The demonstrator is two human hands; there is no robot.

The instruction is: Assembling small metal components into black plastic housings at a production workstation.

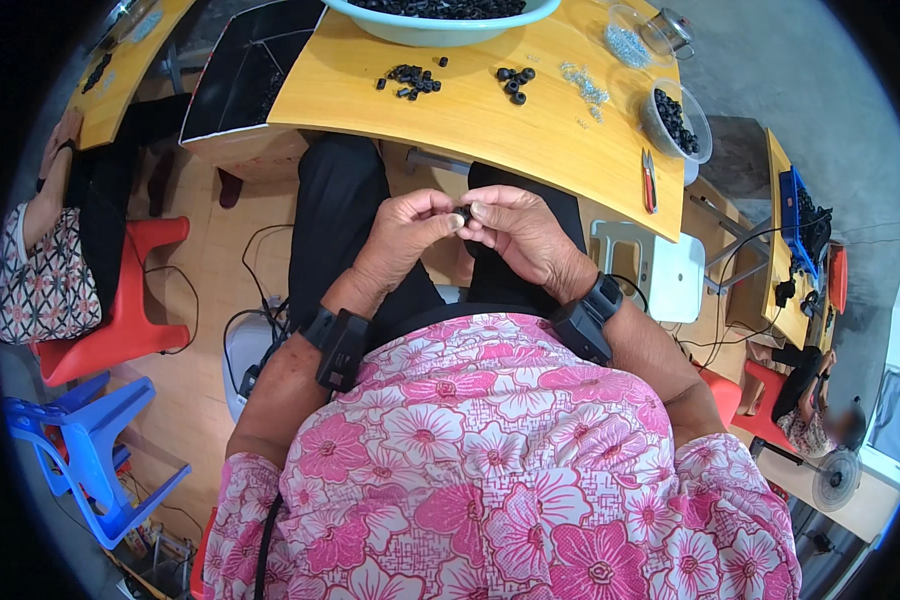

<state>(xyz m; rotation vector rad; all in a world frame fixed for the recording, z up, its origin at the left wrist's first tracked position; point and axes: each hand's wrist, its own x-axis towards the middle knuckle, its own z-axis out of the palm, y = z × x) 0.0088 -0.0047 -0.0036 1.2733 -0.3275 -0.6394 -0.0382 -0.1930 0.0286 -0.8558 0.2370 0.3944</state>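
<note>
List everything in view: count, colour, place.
black part: one, black, between both hands' fingertips
work table: one, yellow, ahead
basin: one, pale blue, far edge
loose parts: many, black, two clusters mid-table
clear bits: many, colourless, table's right
tubs: two, clear, table's right
cup: one, silver, far corner
hand tool: one, red-handled, right edge
open box: one, black, left of table
pale stool: one, whitish, right of legs
red stools: several, both sides
plastic seat: one, blue, lower left
tray: one, blue, right
fan: one, grey, lower right
co-workers: two, patterned tops, both sides
wrist devices: two, black, both wrists
left hand: one, bare, centre
right hand: one, bare, centre
</note>
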